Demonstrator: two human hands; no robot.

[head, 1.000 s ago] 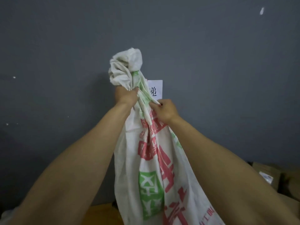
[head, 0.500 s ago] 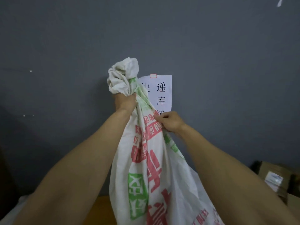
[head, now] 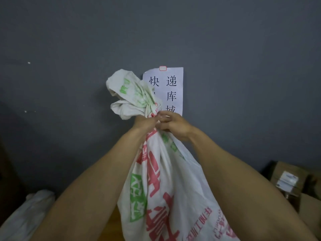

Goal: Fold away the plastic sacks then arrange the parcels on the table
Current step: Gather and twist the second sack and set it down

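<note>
Item: white sack (head: 161, 185), red and green print, held raised before the grey wall. Left hand (head: 144, 121) and right hand (head: 173, 126), each grip clamped on its gathered neck. Handling, judged: soft, light, slippery, crumples easily; best taken at the bunched neck.

The person's left forearm (head: 97, 180) and right forearm (head: 234, 169) are bare to the frame's lower edge, sleeveless in view; neither wrist shows a watch or band.

Single head-worn view, facing forward toward the grey wall (head: 243, 49), close up.
</note>
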